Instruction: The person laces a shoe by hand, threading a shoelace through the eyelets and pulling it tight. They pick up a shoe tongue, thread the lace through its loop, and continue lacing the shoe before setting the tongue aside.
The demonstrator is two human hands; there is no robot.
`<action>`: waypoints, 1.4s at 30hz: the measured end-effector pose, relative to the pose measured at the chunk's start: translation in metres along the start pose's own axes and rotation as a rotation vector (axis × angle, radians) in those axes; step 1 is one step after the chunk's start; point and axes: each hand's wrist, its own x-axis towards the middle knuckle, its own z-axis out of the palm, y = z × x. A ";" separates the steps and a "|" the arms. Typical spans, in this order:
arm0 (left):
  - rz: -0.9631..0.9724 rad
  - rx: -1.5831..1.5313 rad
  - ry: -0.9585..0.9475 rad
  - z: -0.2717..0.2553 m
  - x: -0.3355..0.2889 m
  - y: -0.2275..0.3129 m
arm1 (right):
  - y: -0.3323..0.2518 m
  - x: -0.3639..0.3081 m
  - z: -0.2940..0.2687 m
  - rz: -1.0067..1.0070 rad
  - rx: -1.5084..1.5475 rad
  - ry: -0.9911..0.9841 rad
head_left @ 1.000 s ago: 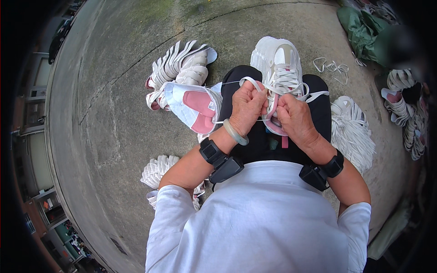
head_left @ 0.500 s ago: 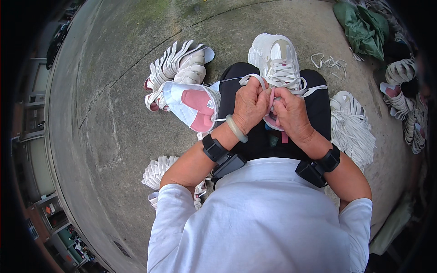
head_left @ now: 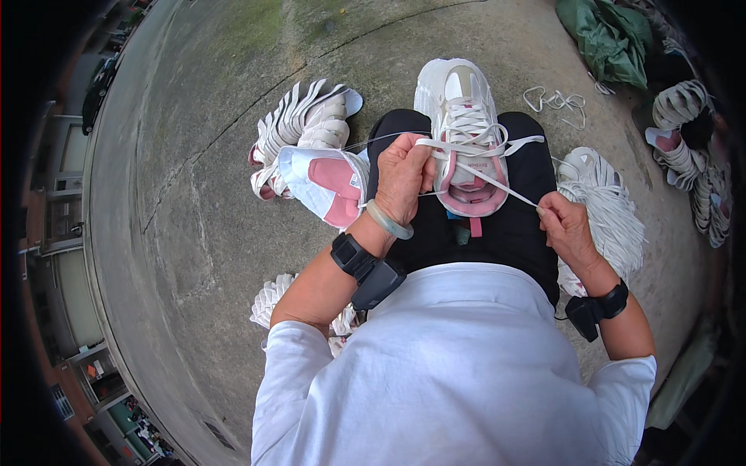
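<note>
A white sneaker [head_left: 458, 101] with pink lining rests between my knees, its toe pointing away from me and its opening toward me. White shoelace [head_left: 480, 128] crosses over its tongue. At the shoe's left side, my left hand [head_left: 404, 175] is closed on a lace that runs from the eyelets. My right hand [head_left: 571, 229], out to the right of the shoe, pinches the end of another lace [head_left: 509, 189] stretched tight from the shoe. One more lace end lies loose over my right knee.
Stacked white shoe uppers [head_left: 299, 124] lie on the concrete at left, beside a white and pink piece [head_left: 311, 179]. A bundle of white laces [head_left: 602, 206] sits right of my leg. Loose laces [head_left: 556, 101] lie beyond it. A green sack [head_left: 606, 39] and more uppers [head_left: 680, 105] are at far right.
My hands were together over the shoe's opening and have drawn apart. The right hand has pulled a lace out to the right and toward me, uncovering the opening.
</note>
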 end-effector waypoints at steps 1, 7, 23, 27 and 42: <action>0.000 0.003 -0.001 0.001 -0.002 -0.001 | 0.002 -0.006 -0.006 0.056 0.053 -0.014; 0.365 0.409 0.099 -0.001 -0.004 -0.005 | -0.007 0.013 -0.004 -0.371 -0.254 0.065; 0.303 0.930 -0.278 0.049 -0.005 -0.013 | -0.018 0.058 0.045 -0.553 -0.228 0.285; 0.248 0.892 -0.238 0.053 -0.003 -0.012 | -0.016 0.064 0.049 -0.585 -0.173 0.318; -0.336 0.852 -0.388 0.006 -0.037 0.045 | -0.005 0.063 0.035 -0.353 0.144 0.071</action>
